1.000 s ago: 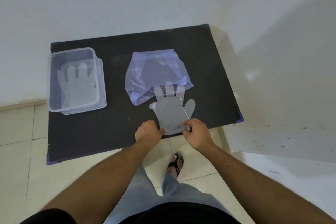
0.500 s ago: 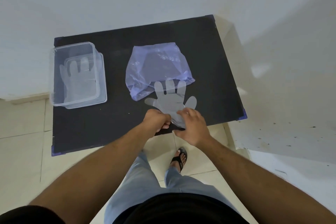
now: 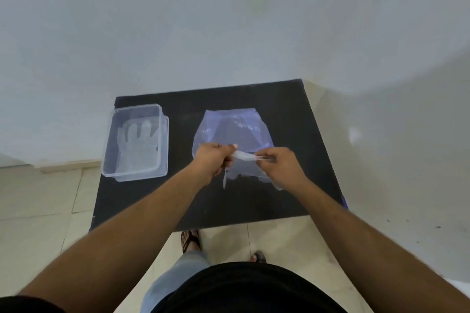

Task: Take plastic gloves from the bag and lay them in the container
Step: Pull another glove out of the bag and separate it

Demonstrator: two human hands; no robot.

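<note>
A clear plastic glove (image 3: pixel 246 163) hangs lifted above the black table (image 3: pixel 254 201), its cuff stretched between both hands. My left hand (image 3: pixel 212 160) pinches the cuff's left end and my right hand (image 3: pixel 278 164) pinches its right end. Behind them a bluish transparent bag (image 3: pixel 232 129) lies flat on the table, partly hidden by the hands. At the table's left stands a clear rectangular container (image 3: pixel 162 134) with a glove (image 3: pixel 136 146) lying flat inside, fingers pointing away from me.
The black table stands against a pale wall, with a white ledge (image 3: pixel 394 160) along its right side. Tiled floor and my sandalled feet (image 3: pixel 190 240) show below the table's near edge.
Both hands have lifted the glove off the table and raised it in front of the bag, holding it by the cuff. The camera has tilted up and back.
</note>
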